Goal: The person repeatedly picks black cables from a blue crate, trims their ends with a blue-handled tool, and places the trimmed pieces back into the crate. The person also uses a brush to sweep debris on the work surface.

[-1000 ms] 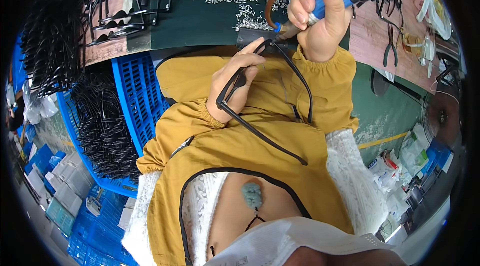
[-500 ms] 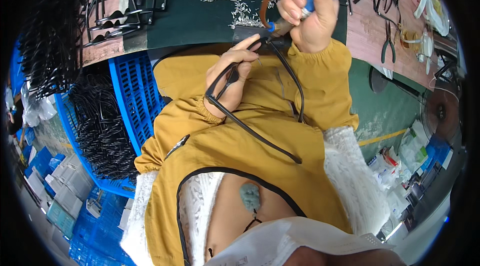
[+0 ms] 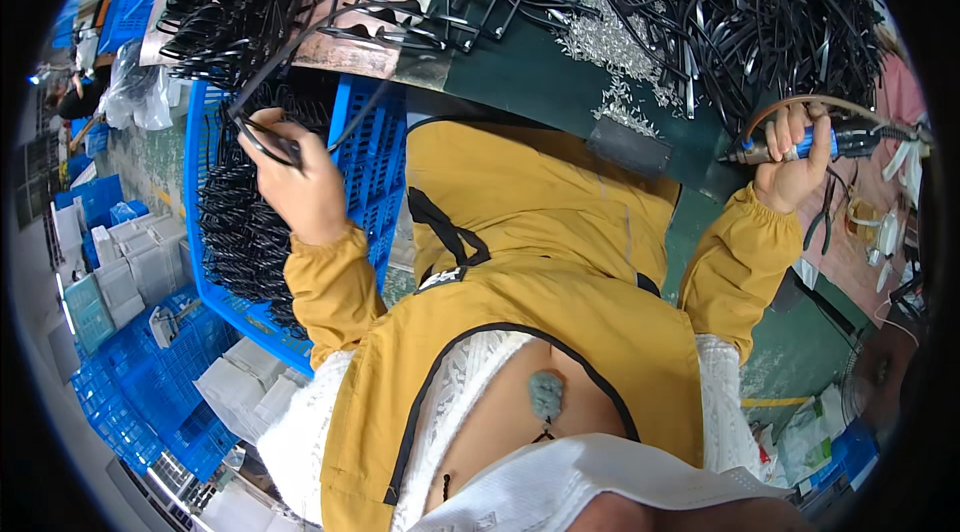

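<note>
My left hand (image 3: 308, 190) grips a black eyeglass frame (image 3: 238, 114) with its temples spread, held up over the blue plastic basket (image 3: 192, 232) on the left. Inside that basket lies a dense heap of black eyeglass frames (image 3: 232, 222). On the right, my right hand (image 3: 793, 172) is wrapped round a blue and black powered screwdriver (image 3: 856, 139), its tip toward the left near the table edge. A brown cord or tube (image 3: 785, 104) loops above this tool. Several small shiny screw-like pieces (image 3: 610, 42) are strewn on the dark green table mat (image 3: 510, 72).
Large piles of black frames (image 3: 760, 12) cover the far side of the table. A dark flat block (image 3: 628, 148) sits at the table's near edge. Pliers (image 3: 820, 217) lie at the right. Blue crates (image 3: 165, 382) and white boxes (image 3: 245, 387) stand low on the left.
My hands have moved apart. The left carried the eyeglass frame from my lap over to the basket; the right took the screwdriver off to the right. The view has shifted too.
</note>
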`<state>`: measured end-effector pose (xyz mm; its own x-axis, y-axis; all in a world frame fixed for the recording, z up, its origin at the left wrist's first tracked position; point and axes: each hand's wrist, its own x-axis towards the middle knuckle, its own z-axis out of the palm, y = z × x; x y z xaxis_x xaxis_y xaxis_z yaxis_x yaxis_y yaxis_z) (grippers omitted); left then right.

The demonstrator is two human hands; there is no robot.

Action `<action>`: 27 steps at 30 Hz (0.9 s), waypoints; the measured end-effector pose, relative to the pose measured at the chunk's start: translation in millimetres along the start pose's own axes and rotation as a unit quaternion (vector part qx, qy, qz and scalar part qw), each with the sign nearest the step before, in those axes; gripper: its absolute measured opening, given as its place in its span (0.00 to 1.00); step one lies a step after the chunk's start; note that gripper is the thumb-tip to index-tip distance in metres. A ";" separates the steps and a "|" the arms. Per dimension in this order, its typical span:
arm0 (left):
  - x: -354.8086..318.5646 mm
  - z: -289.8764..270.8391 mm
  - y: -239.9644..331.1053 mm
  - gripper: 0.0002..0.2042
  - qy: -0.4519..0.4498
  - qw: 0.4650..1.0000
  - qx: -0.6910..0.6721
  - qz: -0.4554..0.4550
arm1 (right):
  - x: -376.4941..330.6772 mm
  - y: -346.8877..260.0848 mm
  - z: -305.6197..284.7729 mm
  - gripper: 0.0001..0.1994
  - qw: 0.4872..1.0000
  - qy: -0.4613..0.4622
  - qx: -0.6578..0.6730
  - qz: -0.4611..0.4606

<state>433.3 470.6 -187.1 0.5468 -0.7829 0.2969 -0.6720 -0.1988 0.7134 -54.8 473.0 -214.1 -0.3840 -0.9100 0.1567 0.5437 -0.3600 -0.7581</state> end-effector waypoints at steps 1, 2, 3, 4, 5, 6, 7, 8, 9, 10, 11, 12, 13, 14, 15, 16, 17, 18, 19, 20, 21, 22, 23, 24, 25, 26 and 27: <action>12.3 0.6 -2.9 0.11 -0.028 0.999 0.035 0.025 | 2.1 2.3 -9.3 0.12 1.000 0.003 -0.012 0.013; 23.1 5.5 -4.1 0.13 -0.040 0.995 0.086 0.001 | 2.9 5.6 -18.2 0.13 0.999 -0.013 -0.019 -0.025; 31.2 21.6 -3.2 0.15 -0.090 0.995 -0.034 0.012 | 3.6 9.0 -26.8 0.14 1.000 -0.015 -0.001 -0.001; 39.3 41.3 -2.5 0.17 -0.120 0.983 -0.130 -0.049 | 4.0 11.6 -35.0 0.16 0.999 -0.046 0.025 0.000; 47.4 66.6 0.5 0.20 -0.122 0.971 -0.205 -0.028 | 5.7 12.7 -42.8 0.18 0.999 -0.041 0.028 -0.006; 52.2 82.4 1.7 0.24 -0.134 0.945 -0.283 -0.099 | 7.2 14.2 -50.1 0.20 0.999 0.003 -0.047 -0.026; 55.9 93.8 2.2 0.26 -0.044 0.962 -0.269 -0.015 | 10.1 13.2 -56.7 0.22 0.985 0.084 -0.143 -0.053; 56.9 104.8 2.7 0.28 0.005 0.973 -0.231 0.009 | 12.5 13.6 -62.5 0.24 0.958 0.153 -0.232 -0.074; 57.6 110.1 1.1 0.33 0.086 0.987 -0.098 0.089 | 15.4 10.5 -67.7 0.26 0.912 0.154 -0.373 -0.074; 56.1 116.0 0.7 0.29 0.173 0.962 -0.070 0.197 | 17.7 10.8 -71.9 0.21 0.810 0.109 -0.559 -0.139; 57.8 115.9 -1.6 0.24 0.076 0.943 -0.114 0.303 | 20.3 9.2 -75.4 0.17 0.713 0.046 -0.668 -0.208; 59.8 118.4 -2.0 0.20 0.028 0.900 -0.191 0.392 | 21.8 9.9 -78.1 0.14 0.674 0.016 -0.701 -0.233; 62.9 118.9 -2.5 0.14 -0.047 0.879 -0.130 0.456 | 23.5 11.4 -80.0 0.13 0.629 -0.009 -0.735 -0.255; 68.0 120.6 -1.3 0.16 -0.120 0.859 -0.063 0.495 | 24.4 12.5 -81.3 0.13 0.572 -0.060 -0.776 -0.259; 72.3 125.1 2.2 0.16 -0.110 0.884 -0.062 0.450 | 25.7 16.6 -81.9 0.13 0.623 -0.037 -0.749 -0.221; 79.9 127.2 7.1 0.17 -0.138 0.903 -0.017 0.405 | 26.6 18.0 -82.3 0.14 0.586 -0.041 -0.777 -0.226; 83.2 134.8 16.3 0.17 -0.119 0.917 -0.036 0.379 | 28.2 22.2 -82.3 0.15 0.613 -0.012 -0.760 -0.216; 85.3 135.4 25.8 0.15 -0.131 0.925 0.006 0.356 | 29.6 24.0 -82.3 0.16 0.632 -0.003 -0.742 -0.223; 83.8 140.0 38.6 0.11 -0.079 0.923 0.039 0.376 | 31.5 27.1 -82.4 0.18 0.648 0.043 -0.738 -0.184; 77.9 142.3 53.0 0.07 -0.045 0.930 0.079 0.355 | 33.2 28.5 -82.6 0.20 0.654 0.118 -0.737 -0.127; 65.7 143.0 69.1 0.05 0.020 0.917 0.033 0.396 | 35.0 29.3 -83.3 0.22 0.633 0.111 -0.749 -0.164; 47.4 146.0 87.1 0.06 0.081 0.912 -0.009 0.401 | 36.3 29.1 -83.9 0.20 0.602 0.108 -0.774 -0.161; 29.8 149.0 104.3 0.09 0.021 0.915 -0.052 0.400 | 36.8 27.5 -85.0 0.18 0.627 0.080 -0.752 -0.189; 12.1 159.2 123.5 0.08 -0.030 0.897 -0.091 0.431 | 35.9 25.9 -85.9 0.17 0.651 0.081 -0.735 -0.171; -6.1 172.0 139.6 0.08 -0.074 0.893 -0.057 0.440 | 33.8 22.5 -87.0 0.14 0.662 0.113 -0.715 -0.197; -17.8 185.9 152.5 0.08 -0.113 0.888 -0.032 0.445 | 30.7 19.5 -87.3 0.11 0.681 0.131 -0.699 -0.174; -22.2 199.0 161.5 0.09 -0.141 0.890 0.013 0.434 | 28.0 15.8 -87.2 0.07 0.658 0.155 -0.697 -0.239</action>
<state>213.3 338.6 -204.8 -0.3282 -0.7643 0.5550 -0.7936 0.5418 0.2767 -122.0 459.8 -276.9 -0.5141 -0.5973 0.6156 -0.8241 0.1450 -0.5476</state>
